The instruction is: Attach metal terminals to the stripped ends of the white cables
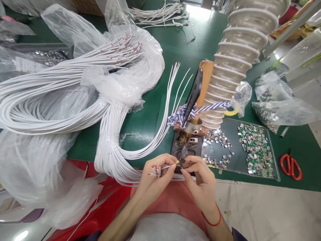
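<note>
My left hand (160, 174) is closed around a small bunch of white cables (156, 170) with red tips. Between its thumb and forefinger it pinches one white cable, whose end has a bit of yellow. Close beside it, my right hand (199, 177) is pinched shut at that cable end; a thin, shiny piece shows at its fingertips, too small to name. Both hands are in front of a dark fixture (175, 147) holding small metal parts. Above it a wooden-handled tool (206, 80) points down, tied with blue-and-white cord (213, 107).
A ribbed clear hose (240, 50) hangs behind the fixture. To the right, a tray (237, 150) holds many small metal connectors, with red-handled scissors (291, 166) beyond. Large bundles of white cable (110, 137) in plastic cover the left of the green table (142, 140).
</note>
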Demonstrator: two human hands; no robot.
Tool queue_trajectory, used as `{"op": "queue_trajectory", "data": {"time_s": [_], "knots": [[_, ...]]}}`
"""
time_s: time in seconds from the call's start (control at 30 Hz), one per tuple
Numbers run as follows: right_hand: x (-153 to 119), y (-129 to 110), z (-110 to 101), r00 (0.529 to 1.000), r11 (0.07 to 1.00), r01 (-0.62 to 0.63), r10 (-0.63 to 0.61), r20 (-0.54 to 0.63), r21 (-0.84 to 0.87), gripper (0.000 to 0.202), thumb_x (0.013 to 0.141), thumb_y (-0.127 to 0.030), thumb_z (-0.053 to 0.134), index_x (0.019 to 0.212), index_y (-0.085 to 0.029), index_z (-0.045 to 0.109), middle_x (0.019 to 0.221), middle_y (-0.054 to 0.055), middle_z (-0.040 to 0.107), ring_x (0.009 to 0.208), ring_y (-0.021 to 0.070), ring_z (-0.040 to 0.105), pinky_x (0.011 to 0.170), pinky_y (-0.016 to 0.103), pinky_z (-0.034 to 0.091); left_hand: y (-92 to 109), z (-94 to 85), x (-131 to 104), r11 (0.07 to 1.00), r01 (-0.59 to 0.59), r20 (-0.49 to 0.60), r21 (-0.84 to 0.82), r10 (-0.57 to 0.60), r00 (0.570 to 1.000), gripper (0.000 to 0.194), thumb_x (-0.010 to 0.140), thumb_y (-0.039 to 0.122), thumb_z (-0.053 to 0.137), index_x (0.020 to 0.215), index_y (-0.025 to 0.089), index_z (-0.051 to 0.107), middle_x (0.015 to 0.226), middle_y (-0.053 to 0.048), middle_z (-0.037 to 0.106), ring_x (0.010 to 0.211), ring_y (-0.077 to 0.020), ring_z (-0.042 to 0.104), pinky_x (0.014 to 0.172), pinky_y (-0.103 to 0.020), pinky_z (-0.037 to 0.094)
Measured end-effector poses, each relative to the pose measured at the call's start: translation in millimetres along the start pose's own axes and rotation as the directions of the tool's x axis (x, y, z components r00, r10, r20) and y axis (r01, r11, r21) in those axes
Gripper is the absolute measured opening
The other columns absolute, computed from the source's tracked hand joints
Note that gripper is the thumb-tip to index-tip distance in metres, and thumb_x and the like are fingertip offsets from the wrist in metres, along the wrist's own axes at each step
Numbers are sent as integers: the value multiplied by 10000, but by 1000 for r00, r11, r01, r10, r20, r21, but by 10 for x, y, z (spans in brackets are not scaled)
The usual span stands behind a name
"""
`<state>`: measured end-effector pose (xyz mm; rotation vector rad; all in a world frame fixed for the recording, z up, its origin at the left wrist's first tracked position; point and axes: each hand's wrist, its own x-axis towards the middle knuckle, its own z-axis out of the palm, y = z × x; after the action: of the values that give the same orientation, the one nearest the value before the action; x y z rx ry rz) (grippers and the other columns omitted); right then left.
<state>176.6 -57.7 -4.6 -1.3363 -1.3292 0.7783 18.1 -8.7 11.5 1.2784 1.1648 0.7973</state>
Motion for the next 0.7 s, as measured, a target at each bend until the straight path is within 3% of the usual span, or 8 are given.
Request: {"op": "queue_trajectory", "data": {"time_s": [0.27, 0.4, 0.5, 0.7], "knots": [[-117, 57, -104, 996, 997, -63, 61, 60, 36, 125, 955, -131, 617, 877, -227, 630, 1019, 68, 703, 924, 186, 686, 806, 318, 579, -64, 25, -83, 996, -34, 28, 86, 32, 999, 176, 844, 177, 579, 675, 173, 626, 798, -48, 733, 739, -175, 686, 690, -250, 500], [-146, 10, -158, 996, 997, -75, 76, 43, -13, 104, 960, -161, 615, 883, -230, 612, 869, 17, 641, 763, 146, 624, 656, 237, 518, -97, 11, -150, 994, -76, 91, 82, 68, 994, 179, 854, 136, 568, 690, 179, 624, 804, -42, 735, 720, -165, 679, 685, -243, 499], [-161, -52, -179, 987, 993, -113, 117, 112, -40, 50, 952, -196, 634, 925, -236, 620, 760, -32, 569, 584, 107, 504, 522, 207, 418, -117, -10, -202, 996, -78, 170, 54, 67, 983, 197, 911, 143, 565, 728, 186, 627, 839, -38, 733, 771, -166, 680, 739, -247, 502], [-170, -104, -196, 960, 980, -190, 174, 221, 53, 85, 1000, -238, 581, 946, -242, 646, 761, -27, 615, 618, 114, 538, 565, 207, 442, -92, -34, -259, 999, 11, 303, -53, 6, 953, 181, 967, 216, 585, 805, 193, 662, 914, -42, 731, 861, -178, 672, 803, -255, 493]]}}
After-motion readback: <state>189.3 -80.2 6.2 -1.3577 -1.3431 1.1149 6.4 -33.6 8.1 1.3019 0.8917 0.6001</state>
